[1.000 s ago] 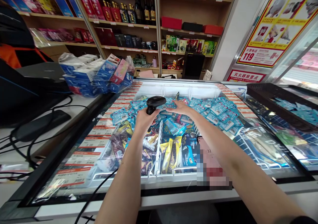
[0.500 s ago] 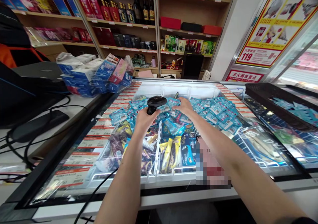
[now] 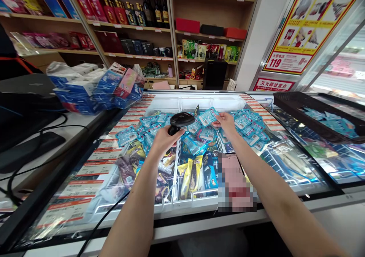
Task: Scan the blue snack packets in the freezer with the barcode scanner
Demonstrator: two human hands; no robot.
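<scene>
My left hand [image 3: 164, 141] is wrapped round the handle of a black barcode scanner [image 3: 182, 119], whose head points away from me. Between the fingers and thumb of my right hand [image 3: 226, 122] is a light blue packet [image 3: 208, 116], its printed side facing up. Many similar blue packets [image 3: 248, 126] lie spread in two heaps on the glass top of a chest freezer [image 3: 102, 196], left and right of my hands. Yellow and dark wrapped ice creams [image 3: 194, 175] show through the glass in white wire baskets.
A phone [image 3: 235, 181], partly blurred out, lies on the glass near the front edge. At right is a dark basket [image 3: 319, 116] with more blue packets. Plastic-wrapped blue boxes [image 3: 94, 86] stand at left, near black cables [image 3: 34, 150]. Stocked shelves [image 3: 129, 25] line the back.
My right hand has lifted a blue packet and shifted right with it, toward the right-hand heap. The scanner stays in my left hand, and the camera view has turned slightly right.
</scene>
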